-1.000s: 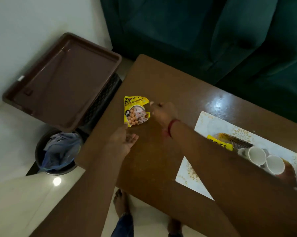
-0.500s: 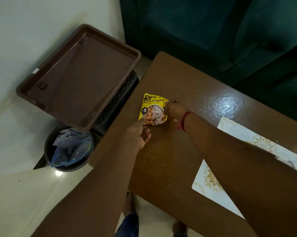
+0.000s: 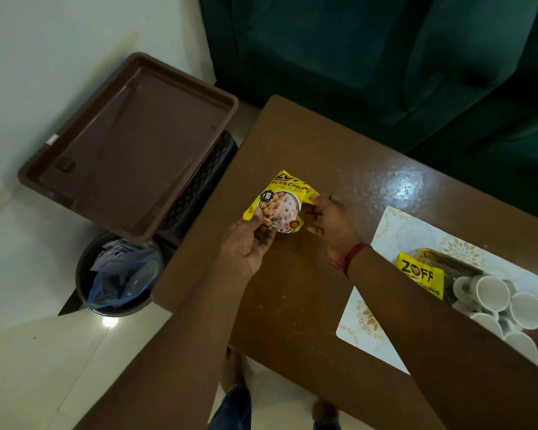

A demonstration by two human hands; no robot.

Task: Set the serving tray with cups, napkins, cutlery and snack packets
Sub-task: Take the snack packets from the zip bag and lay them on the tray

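A yellow snack packet (image 3: 280, 200) is held just above the brown table (image 3: 333, 150) between both hands. My left hand (image 3: 246, 246) pinches its lower left corner; my right hand (image 3: 329, 218) grips its right edge. The empty brown serving tray (image 3: 131, 144) rests on a dark stool to the left of the table. At the right, a white patterned mat (image 3: 382, 231) carries a second yellow packet (image 3: 419, 274), several white cups (image 3: 509, 302) and a dark bundle that looks like cutlery (image 3: 447, 262). My right forearm covers part of the mat.
A dark bin (image 3: 119, 274) with blue plastic inside stands on the pale floor below the tray. A dark green sofa (image 3: 385, 57) runs behind the table. My bare feet (image 3: 233, 367) show under the table's near edge.
The packet lay on the table with both hands nearing it; now both hands hold it, lifted slightly. The view has shifted so the mat with cups and second packet shows again.
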